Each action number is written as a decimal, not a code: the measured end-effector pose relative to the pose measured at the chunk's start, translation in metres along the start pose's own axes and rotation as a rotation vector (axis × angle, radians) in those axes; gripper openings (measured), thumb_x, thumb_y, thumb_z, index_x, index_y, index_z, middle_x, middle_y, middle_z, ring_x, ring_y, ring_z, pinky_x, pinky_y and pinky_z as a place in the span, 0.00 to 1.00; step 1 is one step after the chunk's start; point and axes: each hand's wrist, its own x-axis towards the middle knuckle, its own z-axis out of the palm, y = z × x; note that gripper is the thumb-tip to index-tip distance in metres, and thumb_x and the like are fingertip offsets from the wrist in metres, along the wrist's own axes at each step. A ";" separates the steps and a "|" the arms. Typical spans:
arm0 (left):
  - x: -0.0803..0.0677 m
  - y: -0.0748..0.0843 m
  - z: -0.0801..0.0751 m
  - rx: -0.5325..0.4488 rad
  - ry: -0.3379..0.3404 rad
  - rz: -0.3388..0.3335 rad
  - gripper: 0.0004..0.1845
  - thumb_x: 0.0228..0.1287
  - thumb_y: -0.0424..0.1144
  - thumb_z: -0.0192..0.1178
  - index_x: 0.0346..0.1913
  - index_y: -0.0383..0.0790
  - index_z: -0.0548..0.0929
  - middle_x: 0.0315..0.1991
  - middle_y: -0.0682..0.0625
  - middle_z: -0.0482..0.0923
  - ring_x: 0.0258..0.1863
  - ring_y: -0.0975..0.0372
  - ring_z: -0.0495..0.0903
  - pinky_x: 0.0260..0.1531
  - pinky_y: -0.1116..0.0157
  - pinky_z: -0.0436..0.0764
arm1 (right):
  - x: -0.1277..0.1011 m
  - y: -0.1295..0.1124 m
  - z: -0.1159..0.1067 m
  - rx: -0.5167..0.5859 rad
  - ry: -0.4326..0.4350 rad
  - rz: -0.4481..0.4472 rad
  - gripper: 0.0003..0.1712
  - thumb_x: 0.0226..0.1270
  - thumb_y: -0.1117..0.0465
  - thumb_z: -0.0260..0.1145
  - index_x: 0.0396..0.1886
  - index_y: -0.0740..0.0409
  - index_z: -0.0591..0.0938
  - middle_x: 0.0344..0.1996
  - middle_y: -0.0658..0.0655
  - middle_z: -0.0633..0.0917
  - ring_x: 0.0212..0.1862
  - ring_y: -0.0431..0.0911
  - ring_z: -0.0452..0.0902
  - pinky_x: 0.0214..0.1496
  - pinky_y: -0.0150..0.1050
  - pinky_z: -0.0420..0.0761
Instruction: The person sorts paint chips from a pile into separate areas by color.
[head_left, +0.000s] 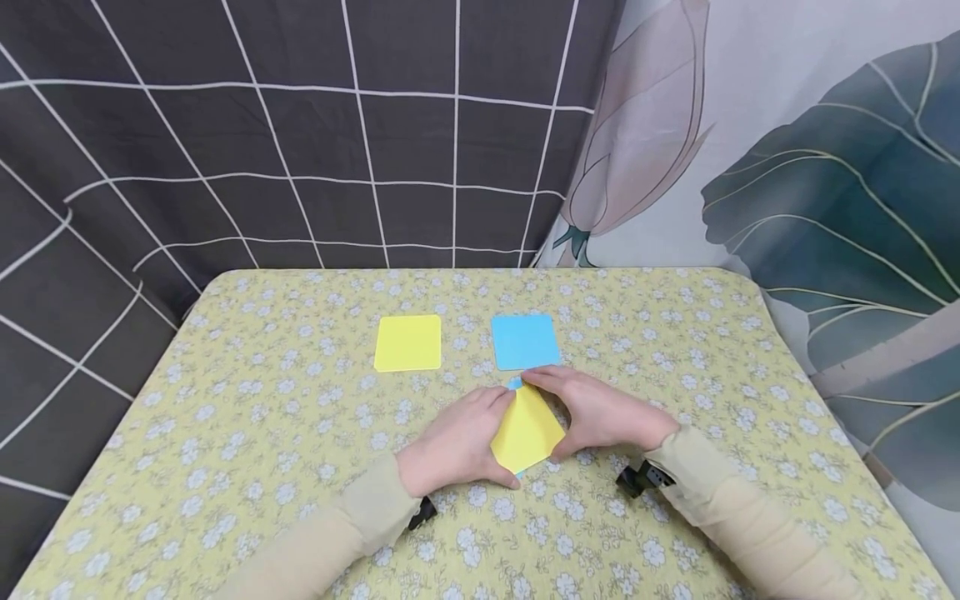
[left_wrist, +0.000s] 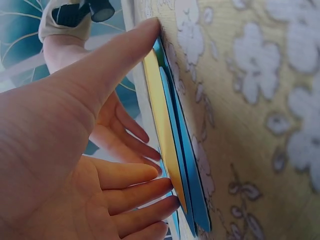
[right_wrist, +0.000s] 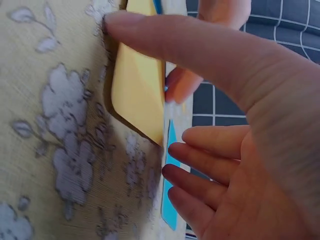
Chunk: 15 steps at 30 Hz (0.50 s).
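A yellow square card [head_left: 527,433] lies on blue cards [left_wrist: 187,165], whose edges show beneath it in the left wrist view. The pile is turned cornerwise, and the yellow card looks slightly bent. My left hand [head_left: 461,437] holds it from the left, thumb at the near corner and fingertips against the far part of the edge. From the right, my right hand [head_left: 596,408] spans the yellow card, with its thumb by the right corner and its fingertips at the far corner. A shadow lies under the yellow card's edge in the right wrist view.
Beyond the hands, another yellow square card [head_left: 408,342] lies flat at the left and a blue square card [head_left: 525,342] at the right. A flowered yellow cloth [head_left: 247,400] covers the table. Behind hangs a dark gridded curtain [head_left: 300,133]; a leaf-patterned curtain [head_left: 840,208] is at the right.
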 end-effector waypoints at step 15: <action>-0.001 -0.001 0.000 -0.046 0.001 -0.010 0.63 0.45 0.65 0.78 0.76 0.30 0.61 0.71 0.42 0.68 0.70 0.53 0.67 0.70 0.61 0.67 | 0.000 0.001 0.003 0.035 0.011 -0.020 0.61 0.39 0.53 0.87 0.75 0.62 0.69 0.70 0.57 0.70 0.66 0.52 0.69 0.65 0.48 0.76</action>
